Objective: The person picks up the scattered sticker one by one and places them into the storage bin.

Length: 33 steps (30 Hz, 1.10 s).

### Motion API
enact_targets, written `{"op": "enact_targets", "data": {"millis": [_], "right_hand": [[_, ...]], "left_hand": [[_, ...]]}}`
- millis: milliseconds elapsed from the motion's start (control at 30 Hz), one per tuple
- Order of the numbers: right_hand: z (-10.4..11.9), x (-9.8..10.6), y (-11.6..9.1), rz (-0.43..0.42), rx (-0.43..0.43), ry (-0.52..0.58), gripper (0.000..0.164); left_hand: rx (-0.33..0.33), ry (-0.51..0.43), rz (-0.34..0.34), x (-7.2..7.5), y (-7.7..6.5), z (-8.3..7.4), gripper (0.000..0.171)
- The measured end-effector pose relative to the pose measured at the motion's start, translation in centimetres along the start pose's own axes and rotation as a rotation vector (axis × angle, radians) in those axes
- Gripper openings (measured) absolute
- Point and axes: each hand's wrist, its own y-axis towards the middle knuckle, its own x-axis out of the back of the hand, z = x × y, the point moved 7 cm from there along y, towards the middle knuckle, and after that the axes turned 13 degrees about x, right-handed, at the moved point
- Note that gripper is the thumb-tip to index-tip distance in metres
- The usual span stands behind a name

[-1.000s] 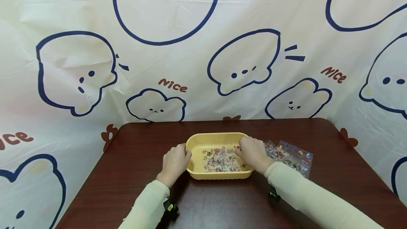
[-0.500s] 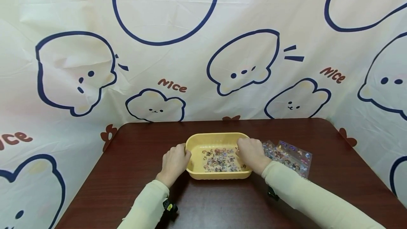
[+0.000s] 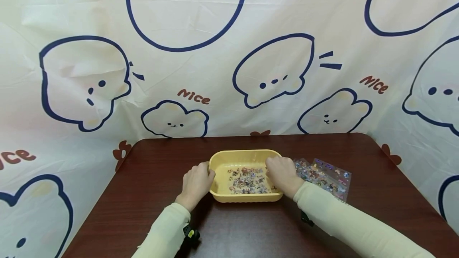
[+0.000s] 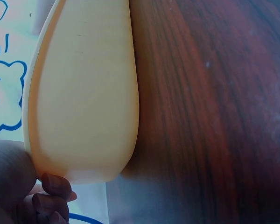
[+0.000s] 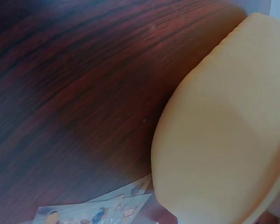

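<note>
A yellow plastic basin point(image 3: 247, 198) with rounded corners stands on the table, and many tiny multicoloured pieces point(image 3: 249, 180) lie scattered over its bottom. My left hand point(image 3: 196, 182) grips the basin's left rim; the left wrist view has its fingers point(image 4: 57, 185) curled beneath the rim, along the outer wall point(image 4: 86, 93). At the opposite end my right hand point(image 3: 285, 175) holds the right rim with curled fingers, the back of the hand facing up. Most of the right hand falls outside its own wrist view, where the basin's outer wall point(image 5: 219, 121) fills the right side.
Clear plastic sheets or bags with small colourful figures point(image 3: 333, 176) lie right of the basin, partly behind the right forearm; their corners point(image 5: 102, 212) show low in the right wrist view. The dark brown table point(image 3: 172, 150) meets a cartoon-printed curtain point(image 3: 222, 71) at its back and sides.
The right hand has shifted slightly left and down at the rim, its fingers drawn in more tightly. The left hand and the pieces stay about where they were.
</note>
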Motion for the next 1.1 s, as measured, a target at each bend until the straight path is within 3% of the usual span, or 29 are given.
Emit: {"op": "enact_targets", "data": {"millis": [500, 800, 1100], "right_hand": [[0.3, 0.5, 0.0, -0.071, 0.040, -0.064, 0.038], [0.0, 0.9, 0.1, -0.014, 0.009, 0.007, 0.037], [0.4, 1.6, -0.2, -0.061, 0.022, 0.053, 0.040]], "left_hand": [[-0.005, -0.003, -0.011, -0.1, -0.1, -0.1, 0.014], [-0.006, -0.004, -0.011, 0.0, -0.2, -0.2, 0.014], [0.002, -0.005, -0.005, 0.1, -0.2, -0.1, 0.014]]}}
